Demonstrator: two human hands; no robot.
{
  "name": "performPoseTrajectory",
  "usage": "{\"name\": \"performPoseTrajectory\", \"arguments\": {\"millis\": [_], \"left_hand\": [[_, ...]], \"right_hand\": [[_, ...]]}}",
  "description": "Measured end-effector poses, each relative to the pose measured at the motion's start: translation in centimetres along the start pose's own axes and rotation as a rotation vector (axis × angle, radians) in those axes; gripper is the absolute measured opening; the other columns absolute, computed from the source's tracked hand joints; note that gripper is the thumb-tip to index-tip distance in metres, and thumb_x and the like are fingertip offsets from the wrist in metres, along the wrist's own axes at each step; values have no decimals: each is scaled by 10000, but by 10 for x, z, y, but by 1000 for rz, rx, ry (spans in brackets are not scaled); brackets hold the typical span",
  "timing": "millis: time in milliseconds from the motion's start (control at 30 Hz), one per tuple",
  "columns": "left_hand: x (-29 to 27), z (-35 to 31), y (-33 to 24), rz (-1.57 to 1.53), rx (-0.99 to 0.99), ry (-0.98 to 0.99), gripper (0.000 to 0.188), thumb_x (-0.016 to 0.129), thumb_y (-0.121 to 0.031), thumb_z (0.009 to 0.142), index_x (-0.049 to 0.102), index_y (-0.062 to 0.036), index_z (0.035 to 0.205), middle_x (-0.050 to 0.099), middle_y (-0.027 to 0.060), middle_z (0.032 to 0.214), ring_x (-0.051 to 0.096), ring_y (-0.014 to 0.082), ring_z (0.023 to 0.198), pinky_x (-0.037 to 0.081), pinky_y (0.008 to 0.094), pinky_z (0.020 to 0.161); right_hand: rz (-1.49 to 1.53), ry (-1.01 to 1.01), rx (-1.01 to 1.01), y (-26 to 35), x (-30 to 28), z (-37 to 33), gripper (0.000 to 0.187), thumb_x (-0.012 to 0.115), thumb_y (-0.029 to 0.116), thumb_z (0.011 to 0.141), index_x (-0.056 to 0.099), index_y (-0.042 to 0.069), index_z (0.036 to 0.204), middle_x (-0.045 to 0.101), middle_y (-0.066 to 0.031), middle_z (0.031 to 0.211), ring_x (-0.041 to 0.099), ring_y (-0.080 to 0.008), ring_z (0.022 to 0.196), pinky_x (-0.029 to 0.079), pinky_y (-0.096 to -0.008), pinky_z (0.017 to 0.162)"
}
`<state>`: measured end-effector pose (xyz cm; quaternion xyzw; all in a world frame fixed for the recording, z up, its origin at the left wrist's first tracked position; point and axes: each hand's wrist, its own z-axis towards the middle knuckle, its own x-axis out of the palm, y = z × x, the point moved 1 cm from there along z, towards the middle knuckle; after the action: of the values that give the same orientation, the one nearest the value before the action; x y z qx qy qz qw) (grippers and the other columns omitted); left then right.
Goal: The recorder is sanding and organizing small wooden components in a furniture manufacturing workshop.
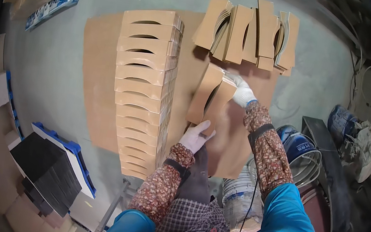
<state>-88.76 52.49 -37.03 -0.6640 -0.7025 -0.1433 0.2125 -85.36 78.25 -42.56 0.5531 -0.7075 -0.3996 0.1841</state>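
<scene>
Grasping one small bundle of brown die-cut cardboard pieces with curved notches (210, 96), the right hand (242, 91) in a white glove clasps its far end while the left hand (196, 135), also gloved, pinches the near end. Its long axis runs near to far, between both hands. Left stands one tall row of stacked bundles (144, 86); far lies a loose group of about six (249, 32).

Tan cardboard, white gloves, floral sleeves

The cardboard pieces (209, 95) are plain tan; the left hand (195, 136) and right hand (242, 91) wear white gloves, brown floral sleeve covers (266, 146) over blue, above a checked apron (189, 221).
</scene>
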Motion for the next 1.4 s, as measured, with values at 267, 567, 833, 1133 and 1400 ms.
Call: {"name": "performPoseTrajectory", "arguments": {"millis": [267, 567, 833, 1133, 1400], "left_hand": [[-34, -20, 2, 197, -83, -7, 441, 693, -123, 974, 556, -29, 1382, 666, 82, 1255, 649, 213, 1157, 545, 407, 1000], [-20, -12, -28, 766, -134, 58, 666, 788, -215, 894, 494, 8, 1448, 647, 91, 1309, 637, 183, 1180, 517, 335, 1011], [-1, -7, 1, 1291, 110, 12, 1025, 825, -304, 849, 222, 78, 1583, 529, 211, 1455, 552, 271, 1319, 454, 336, 1097], [4, 4, 19, 1465, 325, -18, 1143, 857, -285, 797, 134, 54, 1615, 517, 242, 1442, 535, 299, 1338, 485, 366, 1075], [28, -7, 0, 1273, 161, 76, 840, 865, -251, 754, 407, -1, 1412, 568, 185, 1338, 576, 302, 1248, 486, 396, 1034]], "right_hand": [[-97, -27, -37, -37, 41, -28, 607, 725, 170, 933, 511, 21, 1481, 562, -166, 1447, 540, -281, 1354, 444, -352, 1135], [807, -192, 438, -57, 101, -67, 521, 397, 242, 1066, 415, 67, 1556, 464, -139, 1576, 473, -301, 1420, 466, -436, 1089], [1194, -68, 171, -107, 144, -49, 463, 311, 337, 1122, 496, 64, 1448, 596, -143, 1397, 598, -276, 1232, 515, -412, 1026], [507, -87, -50, -140, 149, -60, 493, 350, 377, 1126, 474, 43, 1468, 640, -160, 1327, 641, -263, 1176, 553, -393, 997], [276, -54, -43, -116, 134, -66, 504, 369, 382, 1122, 455, 43, 1484, 616, -161, 1372, 633, -258, 1199, 548, -391, 1005]]}}
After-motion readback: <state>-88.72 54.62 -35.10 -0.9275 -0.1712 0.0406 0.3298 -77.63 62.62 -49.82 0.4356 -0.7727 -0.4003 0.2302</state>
